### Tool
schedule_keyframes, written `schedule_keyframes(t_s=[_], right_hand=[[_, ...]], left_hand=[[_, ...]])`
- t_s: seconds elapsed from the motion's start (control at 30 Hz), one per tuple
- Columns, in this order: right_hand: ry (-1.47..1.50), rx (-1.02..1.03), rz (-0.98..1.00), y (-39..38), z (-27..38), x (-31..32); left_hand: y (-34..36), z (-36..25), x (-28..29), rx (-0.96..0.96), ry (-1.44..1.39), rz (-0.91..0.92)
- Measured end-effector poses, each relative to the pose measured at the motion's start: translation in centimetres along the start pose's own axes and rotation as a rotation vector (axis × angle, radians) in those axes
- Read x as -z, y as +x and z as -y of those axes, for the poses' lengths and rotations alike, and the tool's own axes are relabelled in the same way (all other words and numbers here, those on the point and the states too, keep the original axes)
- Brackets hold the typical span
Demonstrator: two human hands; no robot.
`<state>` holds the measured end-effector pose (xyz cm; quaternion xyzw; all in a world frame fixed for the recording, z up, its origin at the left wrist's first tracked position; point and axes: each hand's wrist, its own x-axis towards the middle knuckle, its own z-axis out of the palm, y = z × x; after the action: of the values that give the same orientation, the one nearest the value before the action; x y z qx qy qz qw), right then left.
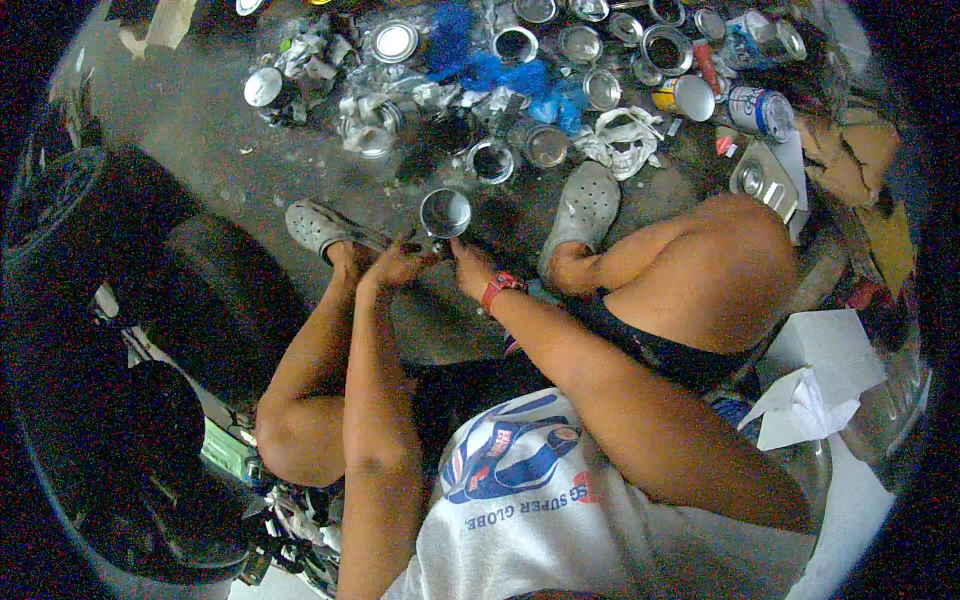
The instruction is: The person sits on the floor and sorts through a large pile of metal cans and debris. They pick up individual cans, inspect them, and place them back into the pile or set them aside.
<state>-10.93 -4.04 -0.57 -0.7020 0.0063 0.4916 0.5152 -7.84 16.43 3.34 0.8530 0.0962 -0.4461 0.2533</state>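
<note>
Both hands meet at the frame's centre on one small round can. Left hand has its grip closed on the can's lower edge, fingers curled under it; right hand, with a red wristband, pinches the same edge from the other side. How tight either grip sits is too small to tell.

Can: shiny bare metal, round, with its open mouth facing up toward the camera, so its long axis runs roughly toward the viewer; a dark rim rings a pale, reflecting inside. It is held above the grey floor, between two grey clogs.

Nearer, at lower right, a white box with a white tissue poking out sits beside the knee.

Farther, across the upper middle, lie many more open silver cans, white crumpled rags and blue plastic scraps. At upper right stand two cans with blue and white labels, a yellow can just left of them, and a flat grey square lid below. Brown cardboard fills the right edge.
</note>
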Motion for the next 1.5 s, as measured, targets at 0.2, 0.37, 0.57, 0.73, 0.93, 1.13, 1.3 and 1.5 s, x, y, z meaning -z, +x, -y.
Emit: schedule_keyframes(t_s=[0.2,0.37,0.57,0.73,0.93,1.13,1.3,1.5], right_hand=[[-0.329,-0.049,-0.029,2.6,-4.4,-2.6],[-0.573,0.024,0.323,-0.7,-2.4,2.9],[-0.632,0.295,-0.054,-11.9,8.7,15.9],[-0.699,0.472,-0.65,-25.2,18.2,33.2],[-1.087,0.199,-0.712,-16.7,9.4,45.4],[-1.434,-0.204,-0.538,-7.2,-2.6,45.4],[-1.179,-0.296,-0.569,-4.7,-5.2,44.2],[-1.446,0.114,-0.599,-6.3,-8.9,47.2]], left_hand=[[6.1,3.4,-9.2,0.166,-0.744,0.079],[8.1,3.9,-12.1,0.092,-0.572,-0.039],[4.8,1.0,-8.7,0.241,-0.65,-0.008],[1.0,-0.8,-5.8,0.199,-0.74,-0.05],[-8.3,-5.6,1.3,0.033,-0.749,-0.206],[-18.8,-13.7,7.3,0.047,-0.936,-0.385],[-18.4,-13.0,11.3,-0.022,-0.896,-0.313],[-14.9,-13.9,16.2,0.041,-0.957,-0.179]])
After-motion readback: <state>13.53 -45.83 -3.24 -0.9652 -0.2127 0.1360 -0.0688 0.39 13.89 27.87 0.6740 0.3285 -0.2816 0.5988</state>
